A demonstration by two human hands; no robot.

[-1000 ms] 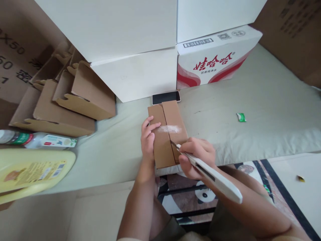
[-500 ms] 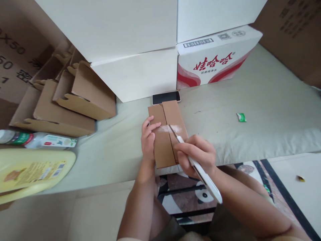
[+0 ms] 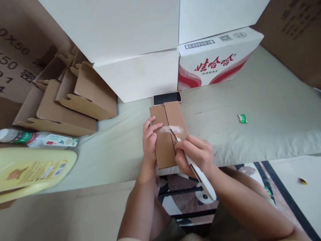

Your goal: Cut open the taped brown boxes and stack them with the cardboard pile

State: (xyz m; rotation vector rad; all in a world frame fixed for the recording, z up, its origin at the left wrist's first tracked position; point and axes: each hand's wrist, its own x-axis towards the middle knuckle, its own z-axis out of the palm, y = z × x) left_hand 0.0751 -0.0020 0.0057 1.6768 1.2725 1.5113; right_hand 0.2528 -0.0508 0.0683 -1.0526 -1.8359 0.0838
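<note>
A small brown cardboard box (image 3: 164, 152) lies on the pale green cloth with its two top flaps meeting at a lengthwise seam. A whitish patch (image 3: 177, 129) crosses that seam. My left hand (image 3: 149, 142) grips the box's left side, fingers resting on the top and the thumb side toward me. In my right hand (image 3: 197, 152) is a white utility knife (image 3: 206, 184), held like a pen. Its dark blade is out, and the tip is at the seam by the whitish patch. How deep the tip sits, I cannot tell.
A phone (image 3: 167, 98) lies just beyond the box, before stacked white cartons (image 3: 140, 77). Open brown boxes (image 3: 67, 113), a drink bottle (image 3: 40, 139) and a yellow jug (image 3: 37, 167) are at left. A green wrapper (image 3: 242, 118) lies at right.
The knife's tip has shifted slightly toward me along the seam, and its handle end has swung a little left. My left hand keeps its place on the box.
</note>
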